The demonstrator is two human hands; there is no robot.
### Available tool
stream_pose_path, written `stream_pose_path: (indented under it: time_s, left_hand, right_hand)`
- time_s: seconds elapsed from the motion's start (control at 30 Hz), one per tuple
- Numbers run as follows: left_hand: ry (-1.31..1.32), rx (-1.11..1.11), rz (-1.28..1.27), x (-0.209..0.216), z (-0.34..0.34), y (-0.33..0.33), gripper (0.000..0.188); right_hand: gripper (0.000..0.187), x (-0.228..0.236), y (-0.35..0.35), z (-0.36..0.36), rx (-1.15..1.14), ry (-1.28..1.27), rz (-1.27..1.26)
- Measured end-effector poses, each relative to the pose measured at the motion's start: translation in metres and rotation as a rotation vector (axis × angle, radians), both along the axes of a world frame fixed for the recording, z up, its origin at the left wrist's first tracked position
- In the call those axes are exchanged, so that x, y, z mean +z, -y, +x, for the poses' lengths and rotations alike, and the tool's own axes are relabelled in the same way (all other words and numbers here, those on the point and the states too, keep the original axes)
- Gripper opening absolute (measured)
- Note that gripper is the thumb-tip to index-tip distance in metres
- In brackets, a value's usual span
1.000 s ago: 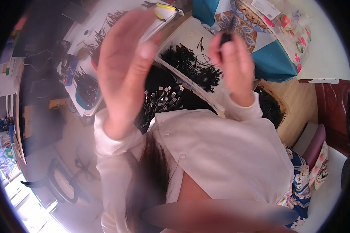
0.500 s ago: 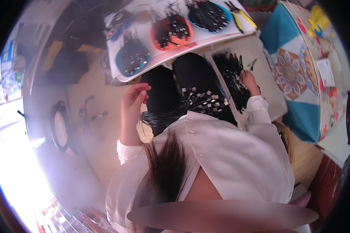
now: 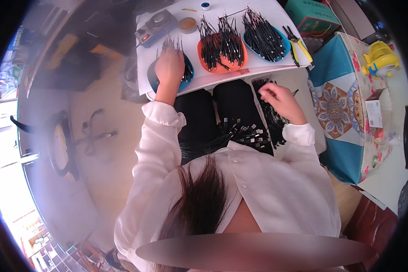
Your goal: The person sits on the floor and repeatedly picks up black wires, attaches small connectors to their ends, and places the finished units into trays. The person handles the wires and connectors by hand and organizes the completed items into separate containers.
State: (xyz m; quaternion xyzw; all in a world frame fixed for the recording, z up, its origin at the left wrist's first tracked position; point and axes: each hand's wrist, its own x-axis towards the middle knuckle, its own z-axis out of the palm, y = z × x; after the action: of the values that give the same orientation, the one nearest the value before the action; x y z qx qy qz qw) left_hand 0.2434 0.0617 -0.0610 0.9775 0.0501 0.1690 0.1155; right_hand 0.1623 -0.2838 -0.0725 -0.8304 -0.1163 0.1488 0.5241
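My left hand reaches into the left blue tray, back upward, among short black cables. Its fingers curl down, and what they hold is hidden. Above a bin of small black pieces, right of my legs, my right hand is raised with fingers bent in toward the thumb. I cannot make out what is between them. Across my lap lies a bundle of thin black cables with metal plug ends.
The white table also bears an orange tray and another blue tray, both with black cables, yellow-handled pliers, a grey box-shaped device and a small round tin. At right are a patterned cloth and yellow fan.
My left hand has moved up and forward from beside my lap into the left blue tray. My right hand has lifted from the black pieces and shifted slightly left.
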Motion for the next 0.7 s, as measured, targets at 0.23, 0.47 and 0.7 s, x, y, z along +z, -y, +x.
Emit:
stream_pose_path:
  time_s: [0.23,0.47,0.7]
  left_hand:
    - [-0.013,0.162,-0.080,-0.005,0.008,0.007,0.022]
    - [0.036,0.135,-0.227,-0.002,0.008,-0.001,0.022]
    - [0.471,-0.070,-0.944,0.019,-0.009,-0.013,0.006]
  right_hand:
    - [0.021,0.032,-0.069,0.060,0.040,0.297,-0.032]
    - [0.030,0.029,-0.147,0.114,-0.101,0.410,-0.490]
    - [0.029,0.016,-0.163,0.117,-0.146,0.341,-0.618]
